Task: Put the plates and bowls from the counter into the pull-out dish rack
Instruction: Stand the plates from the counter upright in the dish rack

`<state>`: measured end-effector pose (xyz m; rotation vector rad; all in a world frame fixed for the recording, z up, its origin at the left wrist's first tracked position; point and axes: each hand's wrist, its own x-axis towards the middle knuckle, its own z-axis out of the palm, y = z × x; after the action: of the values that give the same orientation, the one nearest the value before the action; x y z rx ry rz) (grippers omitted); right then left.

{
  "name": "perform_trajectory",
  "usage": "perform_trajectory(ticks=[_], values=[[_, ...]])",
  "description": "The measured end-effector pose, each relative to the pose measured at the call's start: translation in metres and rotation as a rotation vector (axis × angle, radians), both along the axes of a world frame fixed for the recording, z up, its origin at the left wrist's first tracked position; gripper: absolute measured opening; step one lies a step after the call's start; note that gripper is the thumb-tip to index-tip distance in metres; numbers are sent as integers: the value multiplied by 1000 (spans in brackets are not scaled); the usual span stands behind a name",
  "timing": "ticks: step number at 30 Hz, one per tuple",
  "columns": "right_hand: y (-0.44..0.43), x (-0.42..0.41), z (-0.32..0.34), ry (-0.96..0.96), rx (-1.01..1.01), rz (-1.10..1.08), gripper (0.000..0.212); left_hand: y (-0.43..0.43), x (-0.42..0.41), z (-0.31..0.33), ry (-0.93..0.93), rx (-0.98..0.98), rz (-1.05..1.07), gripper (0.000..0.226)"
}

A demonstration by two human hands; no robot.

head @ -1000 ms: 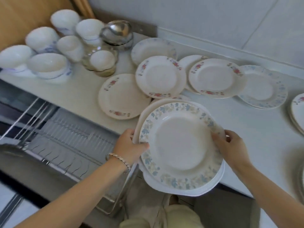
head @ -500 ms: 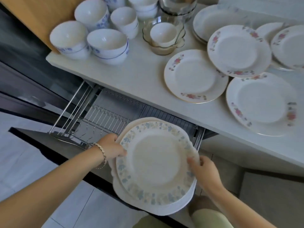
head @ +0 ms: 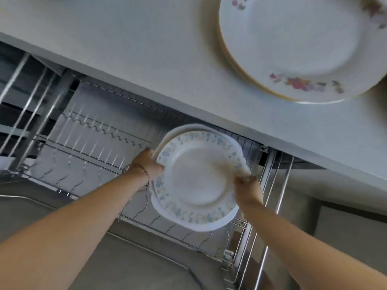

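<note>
Head view: stack of plates [head: 196,181] clasped between left hand [head: 149,165] and right hand [head: 248,190] (blurred); slotting upright into pull-out dish rack [head: 88,162] beneath is judged next.

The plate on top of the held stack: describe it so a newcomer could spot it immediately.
Look below the white counter, over the pull-out wire rack. Both hands, left hand and right hand, grip a plate stack there. The top plate has a pale blue-and-yellow floral rim, unlike the pink-flowered plate on the counter.

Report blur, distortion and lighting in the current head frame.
Head view: motion blur smears the floral plate on the counter and the dish rack wires; wide-angle tilt slants the counter edge; light is soft, without glare; the held plate stack is slightly soft.
</note>
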<state>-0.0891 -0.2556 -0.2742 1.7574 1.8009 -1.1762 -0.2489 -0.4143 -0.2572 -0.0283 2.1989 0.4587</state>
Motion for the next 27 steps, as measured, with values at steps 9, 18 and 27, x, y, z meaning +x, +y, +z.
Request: perform_trajectory(ticks=[9, 18, 27], values=[[25, -5, -33, 7, 187, -218, 39, 44, 6, -61, 69, 116, 7, 39], [-15, 4, -37, -34, 42, -433, 47, 31, 29, -58, 119, 136, 77, 41], [-11, 14, -28, -12, 3, -331, 49, 33, 40, -50, 62, 82, -19, 36]])
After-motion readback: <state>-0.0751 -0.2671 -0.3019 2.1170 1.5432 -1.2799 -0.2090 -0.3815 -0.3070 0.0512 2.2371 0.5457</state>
